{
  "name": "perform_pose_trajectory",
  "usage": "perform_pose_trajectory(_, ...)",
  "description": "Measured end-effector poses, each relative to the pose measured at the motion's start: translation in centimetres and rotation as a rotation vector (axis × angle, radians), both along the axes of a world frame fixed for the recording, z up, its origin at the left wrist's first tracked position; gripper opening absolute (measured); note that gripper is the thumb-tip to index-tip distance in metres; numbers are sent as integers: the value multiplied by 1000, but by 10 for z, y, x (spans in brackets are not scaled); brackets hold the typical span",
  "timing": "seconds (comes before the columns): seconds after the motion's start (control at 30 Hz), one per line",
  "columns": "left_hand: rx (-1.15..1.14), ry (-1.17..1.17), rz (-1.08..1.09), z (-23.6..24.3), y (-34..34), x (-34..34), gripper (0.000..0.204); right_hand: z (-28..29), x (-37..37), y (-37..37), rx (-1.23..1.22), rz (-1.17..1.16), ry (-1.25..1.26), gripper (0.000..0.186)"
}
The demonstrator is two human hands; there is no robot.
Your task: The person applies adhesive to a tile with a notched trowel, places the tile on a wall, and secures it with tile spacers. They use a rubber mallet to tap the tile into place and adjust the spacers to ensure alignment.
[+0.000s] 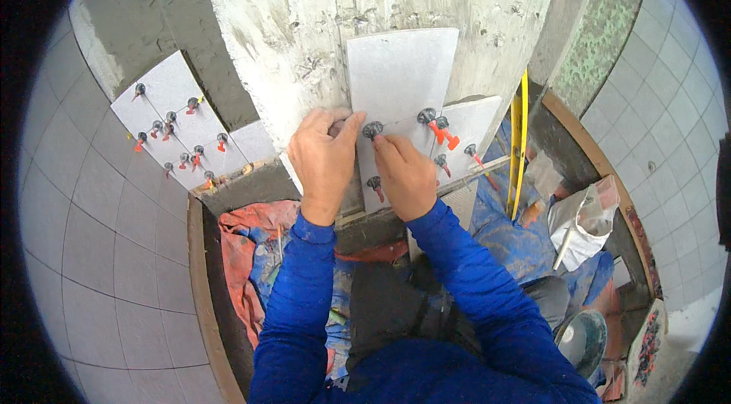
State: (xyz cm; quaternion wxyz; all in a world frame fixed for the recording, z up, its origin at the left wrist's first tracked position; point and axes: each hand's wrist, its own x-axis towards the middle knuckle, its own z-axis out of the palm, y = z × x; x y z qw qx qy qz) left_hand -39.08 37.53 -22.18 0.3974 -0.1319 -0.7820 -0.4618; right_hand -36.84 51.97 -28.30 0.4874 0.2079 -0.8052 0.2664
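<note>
Your right hand (406, 175) pinches the clip (372, 130), near the tile's (403, 73) left edge. Your left hand (326, 164) curls just beside it, fingertips close together; you can't tell if it grips anything. Below, 2 blue sleeves (298, 312); rightward, a yellow level (519, 149).

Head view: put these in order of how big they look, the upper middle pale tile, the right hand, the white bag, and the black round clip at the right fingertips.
1. Upper middle pale tile
2. Right hand and white bag: too alike to rank
3. Black round clip
</note>
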Motion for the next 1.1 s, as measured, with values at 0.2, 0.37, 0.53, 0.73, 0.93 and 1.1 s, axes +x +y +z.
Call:
perform_pose_trajectory(0.2,-4,-23,13,-1,1,-1,18,19,11,-11,-50,-155,-298,10)
perform_pose_trajectory(0.37,-50,37,41,-5,1,6,20,29,11,-19,-286,-120,-431,20)
perform_pose_trajectory(0.53,457,-369,-174,-44,20,46,32,33,18,-9,-89,-222,-525,28)
perform_pose_trajectory(0.73,1240,-644,-881,-79,43,28,37,35,9,-2,-114,-123,-582,40)
perform_pose_trajectory(0.93,1485,-823,-1012,-63,41,0,31,36,5,1,-162,-66,-617,40)
perform_pose_trajectory(1.1,1528,-991,-1130,-65,33,-1,33,41,1,12,-68,4,-621,40)
